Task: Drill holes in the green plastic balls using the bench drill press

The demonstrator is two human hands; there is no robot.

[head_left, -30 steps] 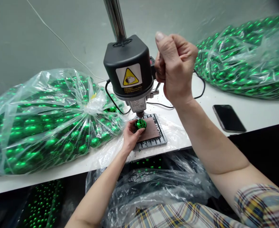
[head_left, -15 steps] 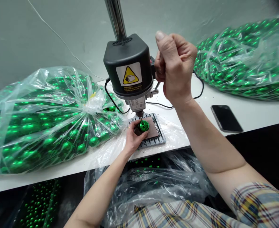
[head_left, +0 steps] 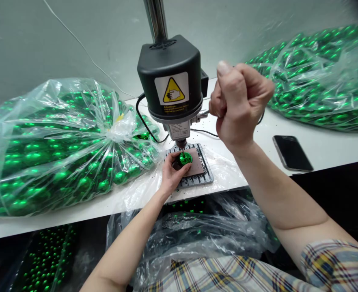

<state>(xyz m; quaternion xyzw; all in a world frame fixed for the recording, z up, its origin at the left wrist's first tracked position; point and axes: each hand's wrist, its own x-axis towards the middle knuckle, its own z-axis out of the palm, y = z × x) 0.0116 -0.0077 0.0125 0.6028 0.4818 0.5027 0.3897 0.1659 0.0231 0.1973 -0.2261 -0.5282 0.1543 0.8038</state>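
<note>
My left hand [head_left: 171,172] pinches a shiny green bauble [head_left: 186,158] between thumb and fingers, steadying it under a small drill press [head_left: 169,79]. Dark crumbs lie on the bauble's top, where the drill bit [head_left: 183,151] meets it; how deep the bit sits I cannot tell. Beneath the bauble is a brown pad [head_left: 197,164] on the press's slotted metal base [head_left: 209,177], strewn with dark shavings. On the right, raised beside the press head, my right hand [head_left: 241,105] is closed around the feed lever [head_left: 204,114]; its grip end is hidden in the fist.
A tied clear bag of green baubles [head_left: 60,150] lies left on the white table [head_left: 106,209]. Another such bag [head_left: 325,89] lies right, behind a phone [head_left: 292,152]. An open plastic bag [head_left: 197,233] with some green baubles hangs below the front edge.
My right hand has come downward and rightward with the lever. My left hand keeps the bauble under the bit. The whole view has shifted slightly.
</note>
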